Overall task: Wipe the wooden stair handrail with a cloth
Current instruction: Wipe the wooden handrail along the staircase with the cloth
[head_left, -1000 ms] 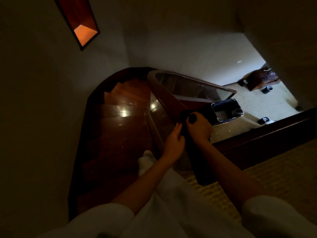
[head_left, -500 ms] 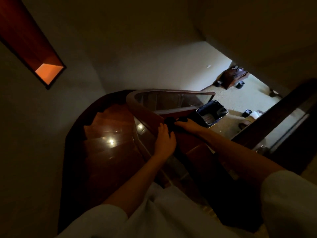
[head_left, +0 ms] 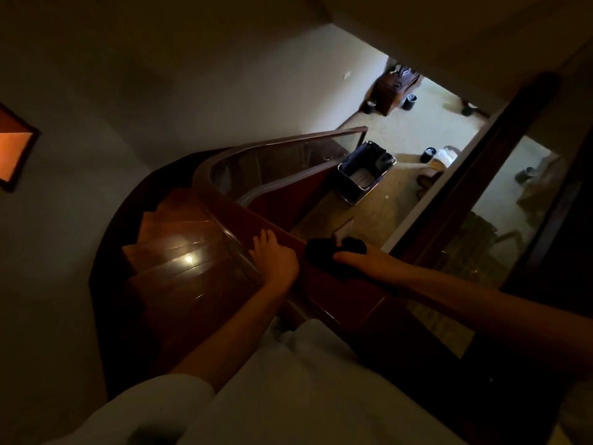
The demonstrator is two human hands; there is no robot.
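Seemingly early in the wipe: dark cloth [head_left: 322, 252] on the upper stretch of the wooden handrail [head_left: 234, 216], the long curve below probably left to do. Left hand [head_left: 276, 261] flat on the rail just beside it, fingers [head_left: 264, 240] straight, slightly spread. Right hand [head_left: 364, 261] pressing the cloth down, fingers buried in it, curl impossible to tell.

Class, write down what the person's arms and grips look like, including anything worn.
A loose white fabric sleeve covers the left upper arm; both forearms are bare. Neither the left grip nor the right grip shows a glove, ring or watch in this dim light.
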